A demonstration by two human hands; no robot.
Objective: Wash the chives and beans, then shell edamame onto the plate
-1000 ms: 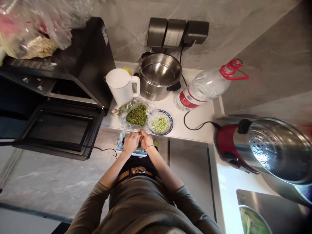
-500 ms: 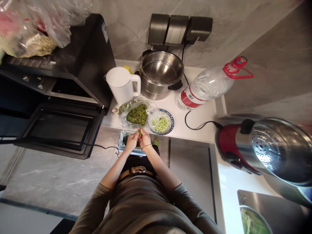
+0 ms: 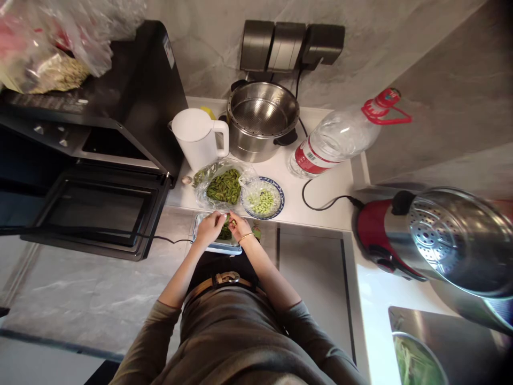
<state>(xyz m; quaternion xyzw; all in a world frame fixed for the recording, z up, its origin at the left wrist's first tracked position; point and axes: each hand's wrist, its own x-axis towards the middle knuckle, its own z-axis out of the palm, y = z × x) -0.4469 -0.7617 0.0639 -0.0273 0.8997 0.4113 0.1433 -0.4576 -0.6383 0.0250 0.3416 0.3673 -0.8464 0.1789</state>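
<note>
My left hand (image 3: pixel 208 228) and my right hand (image 3: pixel 239 226) meet over a small tray (image 3: pixel 218 247) that holds green pod shells. Both hands pinch one green bean pod (image 3: pixel 230 220) between their fingertips. Just beyond them a clear plastic bag of green pods (image 3: pixel 223 185) lies on the white counter. Beside the bag stands a blue-rimmed plate (image 3: pixel 262 199) with shelled pale green beans. A thin bracelet circles my right wrist.
A white kettle (image 3: pixel 197 137), a steel pot (image 3: pixel 262 118) and a large lying water bottle (image 3: pixel 339 138) stand behind. A black oven (image 3: pixel 100 160) with its door open fills the left. A red appliance (image 3: pixel 380 240) with a steel strainer lid sits at right, its cord across the counter.
The hands have dropped a little toward the tray, still pinching the pod. The view has shifted slightly.
</note>
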